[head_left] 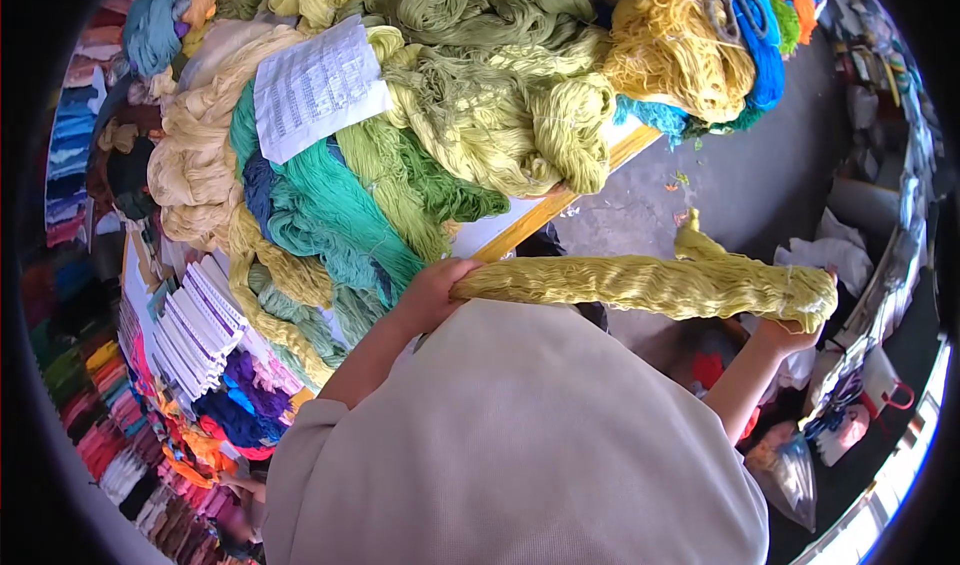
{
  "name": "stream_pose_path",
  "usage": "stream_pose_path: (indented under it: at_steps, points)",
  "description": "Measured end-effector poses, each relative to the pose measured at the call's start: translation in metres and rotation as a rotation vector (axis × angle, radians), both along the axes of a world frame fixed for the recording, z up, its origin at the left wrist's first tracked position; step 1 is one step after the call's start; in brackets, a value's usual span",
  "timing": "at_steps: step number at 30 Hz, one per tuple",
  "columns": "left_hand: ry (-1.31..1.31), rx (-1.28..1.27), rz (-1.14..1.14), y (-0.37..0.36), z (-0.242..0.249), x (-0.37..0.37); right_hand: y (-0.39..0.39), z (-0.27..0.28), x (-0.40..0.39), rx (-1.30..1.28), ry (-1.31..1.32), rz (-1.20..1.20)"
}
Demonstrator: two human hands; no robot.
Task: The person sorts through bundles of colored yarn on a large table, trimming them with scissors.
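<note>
A skein of yellow-green yarn (pixel 610 283) stretches level in front of my body, off the table's edge. My left hand (pixel 437 293) is closed around its left end. At the far end my right hand (pixel 788 333) grips the skein from below, its fingers partly hidden by the yarn. A loose loop sticks up near the right end. Pale green skeins (pixel 480 125) lie heaped on the table beyond my left hand, with teal skeins (pixel 330 215) closer to it. A printed sheet (pixel 320 87) rests on the yarn.
The table's wooden edge (pixel 570 191) runs diagonally past my left hand. Scissors (pixel 722 15) lie on golden yarn (pixel 685 55) at the back right. Stacked white papers (pixel 200 320) are at left. Bags (pixel 785 475) sit on the right. Another person's arm (pixel 248 487) shows at lower left.
</note>
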State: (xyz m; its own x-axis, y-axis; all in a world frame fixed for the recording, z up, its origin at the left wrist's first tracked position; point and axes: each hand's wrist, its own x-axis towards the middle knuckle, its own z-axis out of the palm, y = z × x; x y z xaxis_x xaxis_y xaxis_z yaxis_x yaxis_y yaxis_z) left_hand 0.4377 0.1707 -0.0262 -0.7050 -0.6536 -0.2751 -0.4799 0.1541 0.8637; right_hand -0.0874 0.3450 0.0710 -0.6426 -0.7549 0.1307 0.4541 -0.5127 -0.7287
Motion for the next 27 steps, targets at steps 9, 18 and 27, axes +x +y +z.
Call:
stream_pose_path:
  at_steps: [9,18,27]
  points:
    - [-0.035,0.623,0.448,0.02,-0.043,0.017,0.018,-0.019,0.027,0.454,-0.074,-0.248]
    - [1.03,1.178,0.673,-0.043,0.039,0.09,-0.101,-0.047,0.072,0.828,-0.39,0.442]
    - [1.705,0.826,0.749,0.028,0.131,0.166,-0.228,-0.084,0.169,0.881,-0.388,1.145]
